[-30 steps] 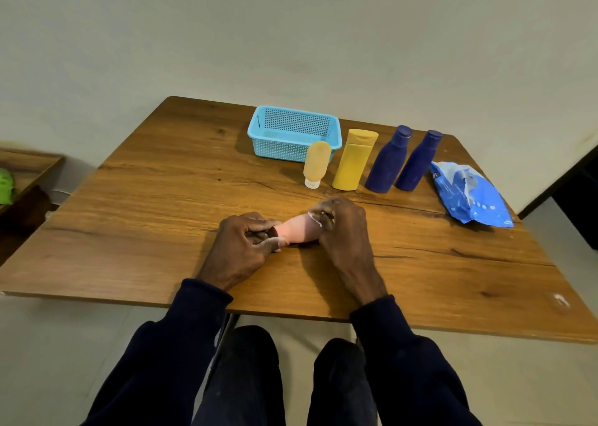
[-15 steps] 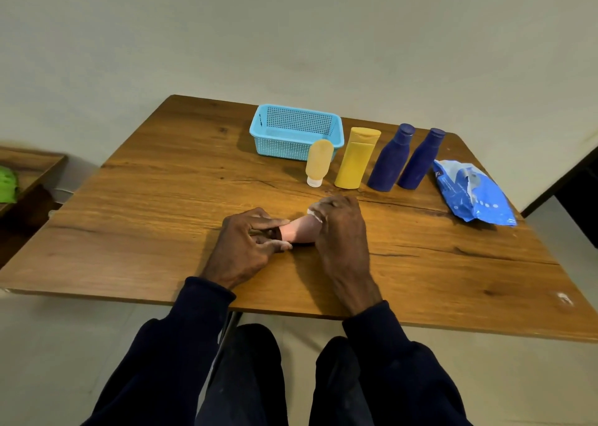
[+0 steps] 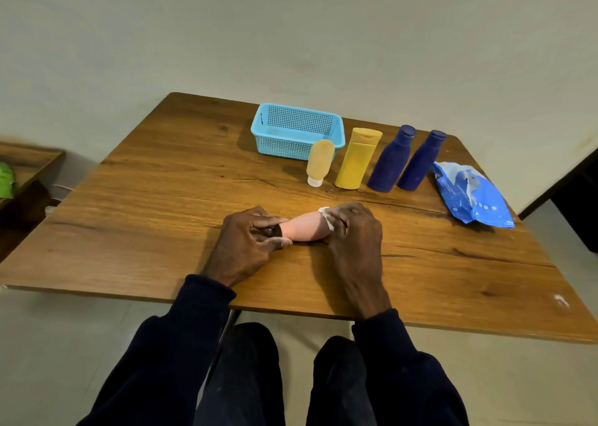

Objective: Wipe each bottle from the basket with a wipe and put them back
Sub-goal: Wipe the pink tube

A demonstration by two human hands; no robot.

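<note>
Both ends of pink bottle (image 3: 305, 229) gripped, bottle lying sideways on counter (image 3: 161, 199) toward front edge: left hand (image 3: 246, 244) pinches cap end, right hand (image 3: 354, 241) clamps white wipe (image 3: 326, 217) round base. Blue basket (image 3: 296, 131) well apart, at far side

Your table (image 3: 155, 205) is wood with a matt, grained top. Your basket (image 3: 281, 147) is perforated blue plastic. The pink bottle (image 3: 304, 228) and yellow bottle (image 3: 356, 160) look like smooth, matt plastic. The wipe (image 3: 326, 215) you hold is crumpled white cloth; the wipes pack (image 3: 475, 199) is glossy, crinkled film.
</note>
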